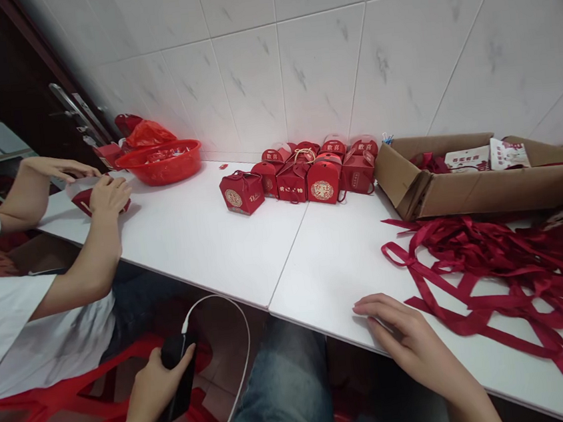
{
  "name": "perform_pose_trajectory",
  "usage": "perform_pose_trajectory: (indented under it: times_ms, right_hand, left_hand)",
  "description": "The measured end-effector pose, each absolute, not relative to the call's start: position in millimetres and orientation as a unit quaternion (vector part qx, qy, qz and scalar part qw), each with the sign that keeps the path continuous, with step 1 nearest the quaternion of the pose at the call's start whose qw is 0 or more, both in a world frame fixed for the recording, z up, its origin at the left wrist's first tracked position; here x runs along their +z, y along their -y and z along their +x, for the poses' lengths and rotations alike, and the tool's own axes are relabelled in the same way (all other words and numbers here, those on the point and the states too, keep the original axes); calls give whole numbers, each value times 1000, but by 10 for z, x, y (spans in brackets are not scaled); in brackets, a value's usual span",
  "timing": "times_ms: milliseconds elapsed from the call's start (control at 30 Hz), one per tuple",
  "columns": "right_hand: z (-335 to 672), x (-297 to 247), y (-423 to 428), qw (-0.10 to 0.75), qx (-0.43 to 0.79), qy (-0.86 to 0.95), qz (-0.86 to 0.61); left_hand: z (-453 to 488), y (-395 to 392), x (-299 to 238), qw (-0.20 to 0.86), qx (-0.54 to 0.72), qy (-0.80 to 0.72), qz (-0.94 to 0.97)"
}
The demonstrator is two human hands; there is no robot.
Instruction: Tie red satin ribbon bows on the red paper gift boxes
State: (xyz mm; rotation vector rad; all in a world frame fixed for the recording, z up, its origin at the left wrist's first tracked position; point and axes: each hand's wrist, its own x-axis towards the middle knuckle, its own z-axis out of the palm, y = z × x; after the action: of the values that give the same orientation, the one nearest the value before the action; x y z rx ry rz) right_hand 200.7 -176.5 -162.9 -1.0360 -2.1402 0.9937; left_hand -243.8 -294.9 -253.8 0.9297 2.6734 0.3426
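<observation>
Low at the left, beneath table height, my left hand grips a flat black handheld device; whether it is a phone or a power bank I cannot tell. A white cable is plugged into its upper end and loops down to the floor side. My right hand rests at the front edge of the white table, fingers stretched and holding nothing. Just right of it lies a tangled heap of dark red ribbons. Farther back stand several red gift boxes with gold print, one red box slightly apart.
An open cardboard box with printed packets stands at the back right. On the left, a co-worker's hands handle a red box beside a red plastic basin. A red stool stands below, and a tiled wall borders the table.
</observation>
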Motion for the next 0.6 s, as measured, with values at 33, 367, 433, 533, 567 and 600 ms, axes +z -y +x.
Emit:
perform_pose_trajectory:
  times_ms: [33, 367, 433, 533, 567, 600]
  right_hand:
    - [2007, -1630, 1765, 279, 371, 797, -386]
    - [1999, -1616, 1774, 282, 375, 793, -388]
    - [1999, -1620, 1766, 285, 375, 793, -387]
    - [2000, -1628, 1761, 288, 376, 792, -386]
    - [2001, -1630, 1761, 290, 376, 792, -385]
    - [2002, -1632, 1762, 291, 375, 792, -383]
  left_hand:
    - [-2443, 2946, -2548, 143, 120, -927, 325]
    - [-2356, 2912, -2433, 129, 59, -938, 316]
    - [-2326, 2886, -2384, 127, 50, -940, 312]
    - [-2306, 2829, -2336, 120, 33, -941, 315]
    - [-2303, 2809, -2325, 115, 28, -941, 318]
    - [-2300, 2788, -2315, 109, 24, -940, 321]
